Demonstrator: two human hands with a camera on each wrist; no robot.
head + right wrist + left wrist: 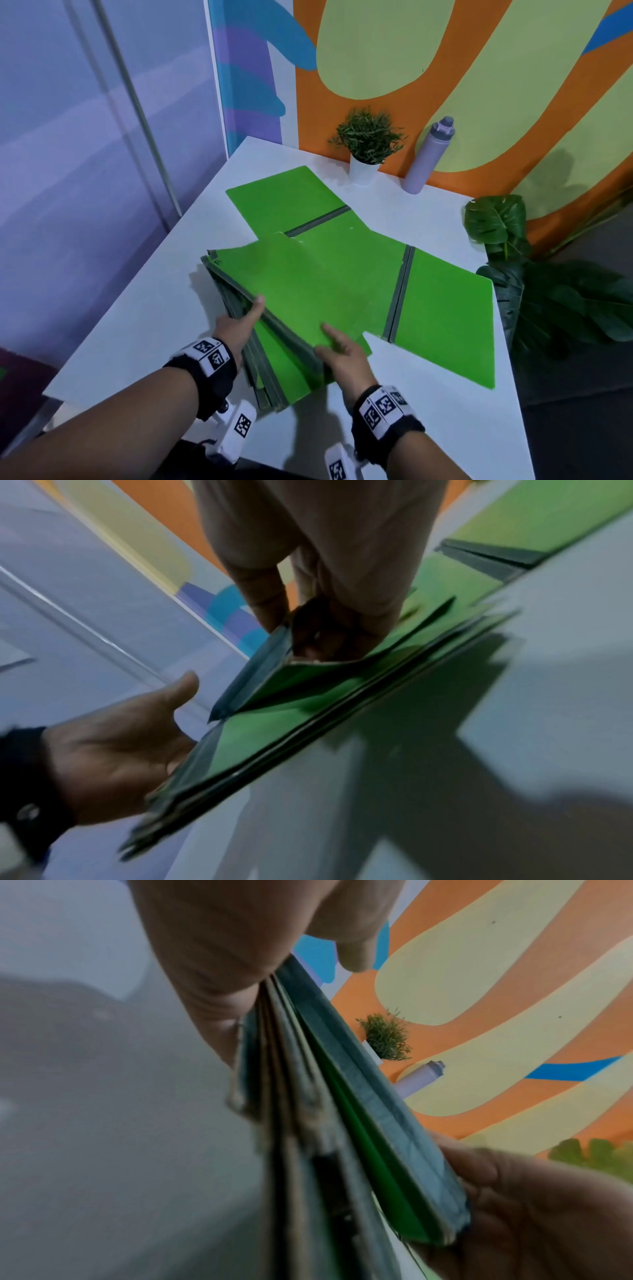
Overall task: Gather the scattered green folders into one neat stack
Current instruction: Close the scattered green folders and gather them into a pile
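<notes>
Green stack (pixel 270 363) of folders is sitting near-left on the white table (pixel 137 325). Left hand (pixel 239 325) is clasping its spine edge, fingers tucked under, and right hand (pixel 342 356) is pinching the top folder (pixel 301 291) by its near corner, holding it raised. Far folder (pixel 284 195) and right folder (pixel 448 308) are lying flat, partly overlapped.

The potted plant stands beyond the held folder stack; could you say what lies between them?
Loose green folders lie overlapping on the white table beyond the folder stack, in the head view.
</notes>
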